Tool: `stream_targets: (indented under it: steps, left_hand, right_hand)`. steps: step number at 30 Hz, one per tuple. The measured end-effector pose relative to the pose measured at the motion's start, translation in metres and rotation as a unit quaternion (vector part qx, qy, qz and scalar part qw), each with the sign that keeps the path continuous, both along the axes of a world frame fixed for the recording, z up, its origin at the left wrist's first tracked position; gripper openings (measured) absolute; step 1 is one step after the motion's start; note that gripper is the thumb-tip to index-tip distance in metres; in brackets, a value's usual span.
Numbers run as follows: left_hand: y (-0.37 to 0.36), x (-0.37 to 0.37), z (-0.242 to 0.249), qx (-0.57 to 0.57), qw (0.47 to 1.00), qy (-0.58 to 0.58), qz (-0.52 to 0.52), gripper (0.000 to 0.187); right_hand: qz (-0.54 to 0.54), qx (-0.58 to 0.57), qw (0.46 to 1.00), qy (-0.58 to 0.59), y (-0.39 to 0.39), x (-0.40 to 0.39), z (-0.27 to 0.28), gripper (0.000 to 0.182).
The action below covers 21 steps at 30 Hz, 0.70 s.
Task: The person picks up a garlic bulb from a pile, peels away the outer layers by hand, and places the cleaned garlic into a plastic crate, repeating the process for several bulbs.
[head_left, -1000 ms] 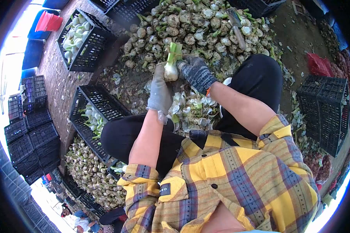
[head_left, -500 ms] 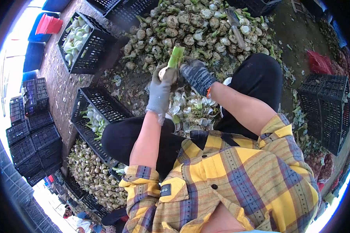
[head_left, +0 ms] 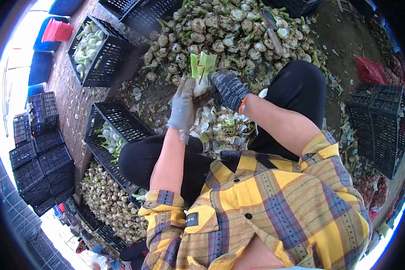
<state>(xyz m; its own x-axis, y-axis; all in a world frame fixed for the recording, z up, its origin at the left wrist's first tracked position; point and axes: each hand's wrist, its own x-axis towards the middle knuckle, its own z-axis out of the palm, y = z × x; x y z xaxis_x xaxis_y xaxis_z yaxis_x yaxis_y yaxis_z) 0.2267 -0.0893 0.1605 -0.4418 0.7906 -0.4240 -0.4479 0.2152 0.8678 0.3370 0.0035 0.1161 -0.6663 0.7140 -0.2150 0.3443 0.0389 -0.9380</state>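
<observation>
My left hand (head_left: 183, 103), in a light grey glove, is closed around a white garlic bulb (head_left: 202, 84) with a thick, cut green stalk. Loose leaf layers stand apart at the stalk's top. Against the bulb's right side is my right hand (head_left: 229, 90), in a dark mottled knit glove, its fingers curled in; the fingertips are partly hidden. Below both hands, a heap of pale peeled skins (head_left: 222, 128) lies between my legs. Ahead spreads a large pile of soiled garlic bulbs (head_left: 202, 33).
A tool with a wooden handle (head_left: 275, 42) rests on the pile. Black crates holding cleaned bulbs stand at left, one upper crate (head_left: 105, 60) and one nearer crate (head_left: 126, 117). Stacked crates (head_left: 375, 126) stand at right. More bulbs (head_left: 108, 198) lie at lower left.
The bulb has turned and its stalk now looks wider, with leaf layers separated at the top. My right hand has shifted slightly with it; my left hand still holds the bulb.
</observation>
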Motion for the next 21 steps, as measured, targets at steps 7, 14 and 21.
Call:
stream_targets:
  steps: [7, 14, 21]
  left_hand:
    - [0.001, -0.001, 0.011, 0.019, 0.998, -0.062, 0.026, 0.035]
    - [0.003, 0.002, 0.008, -0.005, 0.993, 0.116, -0.001, 0.038]
    - [0.007, -0.002, 0.017, 0.028, 0.988, -0.137, 0.073, 0.028]
  right_hand:
    - [-0.204, -0.409, 0.881, 0.119, -0.003, -0.001, 0.035, 0.017]
    - [-0.083, 0.06, 0.995, -0.008, -0.008, -0.003, 0.035, 0.021]
    - [-0.191, -0.452, 0.849, 0.198, -0.007, 0.001, 0.047, 0.018]
